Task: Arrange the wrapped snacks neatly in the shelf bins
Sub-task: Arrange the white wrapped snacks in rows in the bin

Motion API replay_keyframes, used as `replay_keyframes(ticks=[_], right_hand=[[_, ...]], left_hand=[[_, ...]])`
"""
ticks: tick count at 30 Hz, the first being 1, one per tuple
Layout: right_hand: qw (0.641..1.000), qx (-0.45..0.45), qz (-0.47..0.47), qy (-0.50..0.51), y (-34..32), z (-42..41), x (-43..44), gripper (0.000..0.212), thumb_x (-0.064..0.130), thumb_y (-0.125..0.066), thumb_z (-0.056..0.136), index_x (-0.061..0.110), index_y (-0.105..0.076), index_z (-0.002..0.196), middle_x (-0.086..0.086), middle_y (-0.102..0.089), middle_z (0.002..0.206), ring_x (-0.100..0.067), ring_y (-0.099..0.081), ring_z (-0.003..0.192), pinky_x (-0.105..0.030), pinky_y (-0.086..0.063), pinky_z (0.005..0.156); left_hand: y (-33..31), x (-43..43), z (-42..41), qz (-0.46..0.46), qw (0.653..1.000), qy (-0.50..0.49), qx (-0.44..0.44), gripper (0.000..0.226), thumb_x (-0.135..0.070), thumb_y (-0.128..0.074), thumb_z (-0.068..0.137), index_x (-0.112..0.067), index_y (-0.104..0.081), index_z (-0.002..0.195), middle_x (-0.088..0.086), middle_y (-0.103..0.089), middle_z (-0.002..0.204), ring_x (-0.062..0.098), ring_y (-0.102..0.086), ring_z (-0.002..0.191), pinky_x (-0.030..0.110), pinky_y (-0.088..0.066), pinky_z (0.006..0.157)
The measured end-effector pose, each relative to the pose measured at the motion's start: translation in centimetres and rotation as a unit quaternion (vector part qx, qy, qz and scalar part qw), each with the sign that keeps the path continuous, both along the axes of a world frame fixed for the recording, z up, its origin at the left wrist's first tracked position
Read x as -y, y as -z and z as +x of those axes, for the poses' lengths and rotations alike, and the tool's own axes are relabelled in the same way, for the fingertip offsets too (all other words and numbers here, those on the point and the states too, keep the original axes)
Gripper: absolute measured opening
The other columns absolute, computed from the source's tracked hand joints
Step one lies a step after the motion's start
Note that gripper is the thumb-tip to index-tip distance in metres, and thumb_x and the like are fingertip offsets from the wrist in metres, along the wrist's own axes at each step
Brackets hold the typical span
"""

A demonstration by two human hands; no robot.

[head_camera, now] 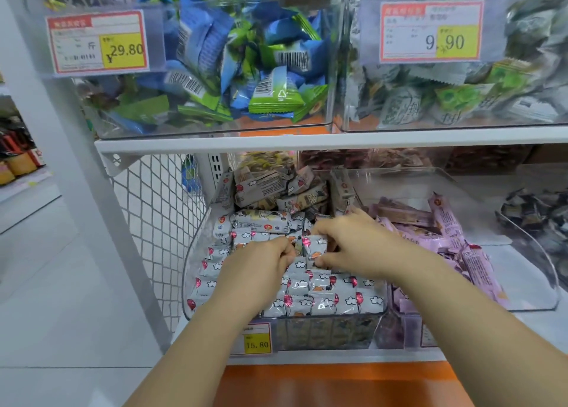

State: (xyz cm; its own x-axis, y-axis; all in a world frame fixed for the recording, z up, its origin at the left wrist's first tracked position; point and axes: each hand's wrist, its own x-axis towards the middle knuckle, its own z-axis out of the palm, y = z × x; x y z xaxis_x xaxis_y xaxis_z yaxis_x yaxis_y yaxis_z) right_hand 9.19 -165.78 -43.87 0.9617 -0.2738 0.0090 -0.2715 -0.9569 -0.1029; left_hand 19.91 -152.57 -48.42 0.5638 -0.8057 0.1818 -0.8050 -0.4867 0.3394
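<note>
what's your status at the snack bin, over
Right hand pinching one cloud-print pack, held upright. Left hand curled at the neighbouring packs, grip unclear. Front rows in clear bin lined up, back pile loose. Nothing in the way.

Both your bare forearms come in from the bottom of the view and angle toward each other, so your hands end up just beside one another, nearly knuckle to knuckle. Your left hand [267, 256] is palm down with the fingers curled under at the tips, and honestly I can't tell if they've actually got hold of anything. Your right hand [347, 242] is palm down too, thumb sitting low and fingers arched over the top, pinching a wrapped snack [315, 248] between them.
</note>
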Motion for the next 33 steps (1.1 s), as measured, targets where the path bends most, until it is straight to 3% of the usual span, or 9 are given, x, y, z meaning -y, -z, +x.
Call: replay_keyframes(ticks=[4,7,9,12,15,20,28,31,33], right_hand=[[0.998,-0.061,-0.031,-0.010,-0.1,-0.1,0.2,0.022,0.042,-0.051,0.092,0.027,-0.055,0.108,0.019,-0.042,0.070,-0.019,-0.055,0.102,-0.045,-0.003,0.118],[0.997,0.000,0.079,-0.024,-0.3,-0.5,0.7,0.015,0.039,-0.053,0.092,0.034,-0.062,0.103,0.022,-0.055,0.077,-0.012,-0.056,0.095,-0.041,-0.020,0.116],[0.975,0.111,0.189,0.021,-0.6,-1.5,1.5,0.026,0.034,-0.055,0.092,0.030,-0.063,0.117,0.020,-0.064,0.105,-0.004,-0.056,0.100,-0.028,-0.039,0.100],[0.941,0.236,0.220,0.098,-0.6,-3.9,3.3,0.028,0.030,-0.059,0.090,0.028,-0.064,0.117,0.017,-0.063,0.112,-0.003,-0.057,0.104,-0.020,-0.041,0.089],[0.911,0.211,0.326,0.139,0.1,-6.1,4.5,0.033,0.032,-0.064,0.085,0.027,-0.064,0.118,0.013,-0.065,0.113,-0.004,-0.061,0.101,-0.027,-0.045,0.096],[0.887,0.184,0.407,0.117,1.4,-7.0,4.9,0.036,0.022,-0.065,0.087,0.027,-0.059,0.122,0.020,-0.061,0.114,0.008,-0.058,0.098,-0.014,-0.045,0.090],[0.884,0.181,0.416,0.112,1.5,-7.4,4.7,0.042,0.023,-0.060,0.090,0.028,-0.053,0.132,0.042,-0.040,0.095,-0.001,-0.062,0.099,-0.006,-0.047,0.069],[0.881,0.184,0.419,0.118,1.4,-7.4,4.7,0.041,0.022,-0.059,0.091,0.028,-0.052,0.131,0.038,-0.043,0.095,-0.005,-0.064,0.096,-0.010,-0.050,0.063],[0.877,0.183,0.427,0.120,1.3,-7.4,4.6,0.040,0.023,-0.060,0.091,0.028,-0.053,0.130,0.038,-0.044,0.092,-0.013,-0.066,0.097,-0.011,-0.051,0.064]], left_hand=[[-0.7,0.1,0.5,0.037,0.998,0.021,-0.055,0.016,-0.027,-0.045,0.096,-0.032,-0.051,0.083,-0.011,-0.054,0.066,0.012,-0.056,0.064,0.024,-0.038,0.053],[-2.4,0.9,1.2,0.045,0.982,0.062,-0.175,0.015,-0.030,-0.046,0.096,-0.034,-0.057,0.086,-0.007,-0.059,0.075,0.012,-0.055,0.062,0.026,-0.046,0.054],[-3.4,1.9,1.3,0.058,0.974,0.094,-0.197,0.017,-0.039,-0.044,0.096,-0.036,-0.060,0.102,-0.001,-0.066,0.092,0.013,-0.062,0.073,0.030,-0.050,0.067],[-4.1,3.8,0.9,0.127,0.963,0.137,-0.194,0.033,-0.045,-0.041,0.096,-0.034,-0.056,0.123,0.003,-0.063,0.121,0.019,-0.059,0.110,0.037,-0.046,0.097],[-4.4,5.2,0.6,0.217,0.943,0.178,-0.179,0.039,-0.037,-0.041,0.098,-0.026,-0.048,0.135,-0.007,-0.047,0.141,0.012,-0.045,0.126,0.028,-0.032,0.106],[-3.4,6.1,1.0,0.277,0.929,0.178,-0.170,0.046,-0.037,-0.045,0.097,-0.023,-0.041,0.140,-0.007,-0.035,0.149,0.011,-0.033,0.136,0.028,-0.023,0.113],[-3.3,6.6,1.7,0.292,0.915,0.175,-0.216,0.047,-0.047,-0.045,0.093,-0.026,-0.047,0.135,-0.011,-0.040,0.144,0.009,-0.038,0.131,0.033,-0.025,0.114],[-3.8,7.2,1.1,0.239,0.930,0.164,-0.227,0.032,-0.055,-0.046,0.088,-0.029,-0.064,0.094,-0.008,-0.058,0.121,0.013,-0.055,0.113,0.032,-0.039,0.102],[-3.6,8.0,0.1,0.251,0.938,0.155,-0.180,0.037,-0.054,-0.047,0.089,-0.021,-0.058,0.076,-0.001,-0.062,0.088,0.015,-0.059,0.080,0.034,-0.045,0.077]])
